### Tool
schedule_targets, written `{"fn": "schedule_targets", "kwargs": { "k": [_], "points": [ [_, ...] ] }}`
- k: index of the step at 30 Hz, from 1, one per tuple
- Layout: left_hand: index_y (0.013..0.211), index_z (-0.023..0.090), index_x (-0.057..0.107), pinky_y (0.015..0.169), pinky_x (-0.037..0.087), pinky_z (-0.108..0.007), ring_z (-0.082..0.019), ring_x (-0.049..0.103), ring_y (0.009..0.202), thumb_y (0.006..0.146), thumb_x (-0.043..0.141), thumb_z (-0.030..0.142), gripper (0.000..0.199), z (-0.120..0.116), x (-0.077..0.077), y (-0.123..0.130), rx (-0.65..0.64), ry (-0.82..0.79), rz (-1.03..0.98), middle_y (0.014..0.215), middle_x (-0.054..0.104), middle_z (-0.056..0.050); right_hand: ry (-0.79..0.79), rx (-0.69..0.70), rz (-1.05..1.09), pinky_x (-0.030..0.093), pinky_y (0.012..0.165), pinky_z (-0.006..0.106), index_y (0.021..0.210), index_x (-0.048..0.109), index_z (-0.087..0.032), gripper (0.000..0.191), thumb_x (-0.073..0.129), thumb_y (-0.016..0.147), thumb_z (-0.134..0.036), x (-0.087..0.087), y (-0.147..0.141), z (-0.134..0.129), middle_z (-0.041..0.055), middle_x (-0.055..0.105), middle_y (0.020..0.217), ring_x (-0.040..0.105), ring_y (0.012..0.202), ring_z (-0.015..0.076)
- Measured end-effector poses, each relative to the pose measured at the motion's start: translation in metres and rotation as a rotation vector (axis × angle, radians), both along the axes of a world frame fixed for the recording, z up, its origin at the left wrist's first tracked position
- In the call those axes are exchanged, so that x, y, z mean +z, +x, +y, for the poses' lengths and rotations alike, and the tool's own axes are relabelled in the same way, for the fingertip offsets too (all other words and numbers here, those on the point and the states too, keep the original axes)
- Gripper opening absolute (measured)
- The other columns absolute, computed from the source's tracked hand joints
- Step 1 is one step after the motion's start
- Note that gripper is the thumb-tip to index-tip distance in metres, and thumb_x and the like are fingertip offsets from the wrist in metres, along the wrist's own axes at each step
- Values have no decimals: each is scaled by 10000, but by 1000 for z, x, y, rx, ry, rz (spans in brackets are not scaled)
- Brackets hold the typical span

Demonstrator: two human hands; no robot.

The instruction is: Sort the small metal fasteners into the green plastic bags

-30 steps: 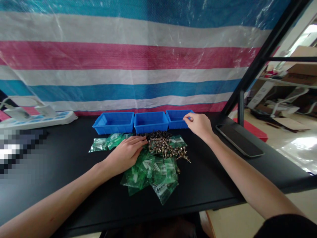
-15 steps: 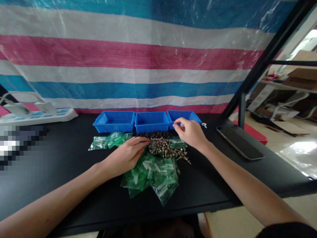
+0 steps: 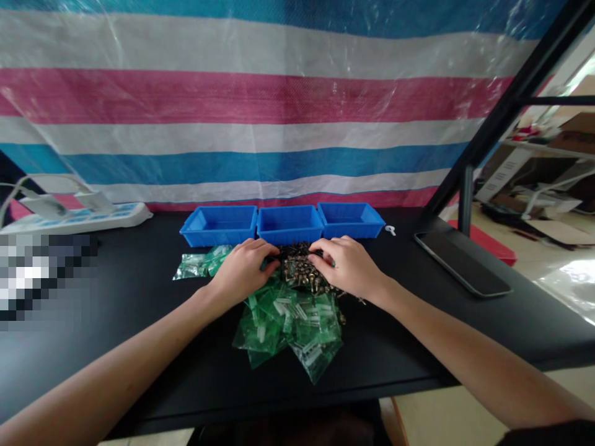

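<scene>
My left hand (image 3: 246, 266) rests at the left side of a pile of small bronze-coloured metal pieces (image 3: 304, 272), fingers bent, with a gap between thumb and forefinger. Opposite it, my right hand (image 3: 346, 266) reaches onto the pile's right side, its thumb and forefinger apart. Dark screw-like pieces (image 3: 297, 248) lie just behind the bronze ones. Closer to me is a heap of clear green bags (image 3: 292, 322) with pale plastic strips inside. More green bags (image 3: 193, 266) lie left of my left hand, which partly covers them.
Three blue bins stand in a row behind the pile: left (image 3: 218, 237), middle (image 3: 290, 236) and right (image 3: 356, 230). A phone (image 3: 460, 263) lies at the right, near a small white item (image 3: 390, 230). A power strip (image 3: 125, 215) sits at the back left. A black frame post (image 3: 465, 198) rises at right.
My right hand has moved down and left, from in front of the right bin to the metal pile. My left thumb and forefinger have spread apart at the pile's left side.
</scene>
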State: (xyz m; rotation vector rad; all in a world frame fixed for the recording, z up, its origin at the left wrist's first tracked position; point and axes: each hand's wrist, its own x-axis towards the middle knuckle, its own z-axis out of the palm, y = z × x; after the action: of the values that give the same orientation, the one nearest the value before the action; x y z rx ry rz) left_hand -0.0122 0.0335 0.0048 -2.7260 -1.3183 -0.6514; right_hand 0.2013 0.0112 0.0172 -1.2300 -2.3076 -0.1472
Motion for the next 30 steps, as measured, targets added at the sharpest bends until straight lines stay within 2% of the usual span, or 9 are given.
{"fn": "schedule_targets", "kwargs": {
  "k": [7,17,24,27,30],
  "points": [
    [828,180,615,711,441,-335,-213,569,784,802,492,228,134,-2,-2,-1,29,-20,38,842,635,-37,-20,23,6,309,635,244,860,593,-168,136,506,816,-264,-2,-1,-1,-15,575,595,511,575,118],
    [839,166,583,729,443,-299,-180,558,803,803,460,114,139,-5,-1,-4,-90,-95,-124,828,628,-34,-38,53,4,307,633,246,859,590,-168,132,503,820,-260,-1,-2,-2,-14,576,613,509,583,115],
    [835,175,563,681,465,-246,-139,577,744,795,473,128,109,-29,7,6,-132,-208,-357,798,621,-9,-43,134,24,316,641,251,917,576,-163,156,523,814,-267,-1,-10,-13,-5,581,653,513,602,120],
    [849,172,562,697,467,-235,-134,580,770,801,472,126,112,-40,9,10,-180,-218,-413,815,621,-11,-50,199,11,313,624,252,857,585,-150,139,535,804,-268,0,-16,-21,3,574,639,511,606,129],
    [847,173,562,677,473,-228,-129,585,743,799,490,142,91,-46,10,11,-165,-227,-463,797,623,-5,-76,268,35,314,614,248,817,586,-147,114,548,789,-250,0,-19,-26,0,569,620,509,598,127]
  ]
}}
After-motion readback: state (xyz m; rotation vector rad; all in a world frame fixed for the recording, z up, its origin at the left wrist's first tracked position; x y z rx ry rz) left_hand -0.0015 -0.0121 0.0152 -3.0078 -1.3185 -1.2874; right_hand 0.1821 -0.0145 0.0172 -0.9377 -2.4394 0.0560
